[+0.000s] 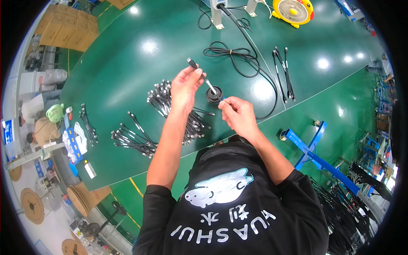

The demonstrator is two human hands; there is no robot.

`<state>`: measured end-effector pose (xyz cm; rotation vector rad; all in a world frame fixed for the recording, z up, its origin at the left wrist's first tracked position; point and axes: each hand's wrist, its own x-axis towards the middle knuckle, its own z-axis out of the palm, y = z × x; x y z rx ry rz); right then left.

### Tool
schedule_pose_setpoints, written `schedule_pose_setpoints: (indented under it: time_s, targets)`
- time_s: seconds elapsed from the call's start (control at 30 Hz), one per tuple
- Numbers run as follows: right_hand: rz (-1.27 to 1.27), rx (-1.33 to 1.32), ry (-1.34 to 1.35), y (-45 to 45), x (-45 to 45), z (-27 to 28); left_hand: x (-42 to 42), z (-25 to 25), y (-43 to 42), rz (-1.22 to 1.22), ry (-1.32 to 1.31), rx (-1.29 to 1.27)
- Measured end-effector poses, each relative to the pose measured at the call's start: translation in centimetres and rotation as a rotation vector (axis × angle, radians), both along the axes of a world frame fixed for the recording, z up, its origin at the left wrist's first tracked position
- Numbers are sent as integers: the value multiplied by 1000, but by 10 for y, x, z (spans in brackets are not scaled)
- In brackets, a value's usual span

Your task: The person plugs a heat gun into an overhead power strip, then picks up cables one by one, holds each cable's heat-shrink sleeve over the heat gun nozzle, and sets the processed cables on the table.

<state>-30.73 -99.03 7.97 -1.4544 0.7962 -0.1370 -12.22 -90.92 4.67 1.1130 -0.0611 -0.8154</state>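
Note:
A short black cable (208,83) with a white label stretches between my two hands over the green table. My left hand (185,87) pinches it near the upper end, where a connector with a metal tip (192,63) sticks out past the fingers. My right hand (239,112) is closed on its lower end, and the fingers hide that tip. Behind the cable stands a round black object (211,98), its kind unclear. A large pile of similar short cables (193,123) lies beside and partly behind my left forearm. A smaller bunch (135,139) lies farther left.
A coiled black cord (231,52) lies at the back of the green table (123,72). A few cables (284,72) lie to the right, several more (88,123) to the left. A yellow fan (293,12) stands behind. Blue wheeled frame (314,148) stands on the floor at right.

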Motion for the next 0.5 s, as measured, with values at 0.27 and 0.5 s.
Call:
schedule_pose_setpoints:
  time_s: [0.27, 0.5]
  targets:
    - [4, -3, -6, -1, 5, -1, 3, -1, 0, 0, 1, 2]
    - [-33, -47, -51, 1, 6, -11, 5, -5, -2, 40, -25, 2]
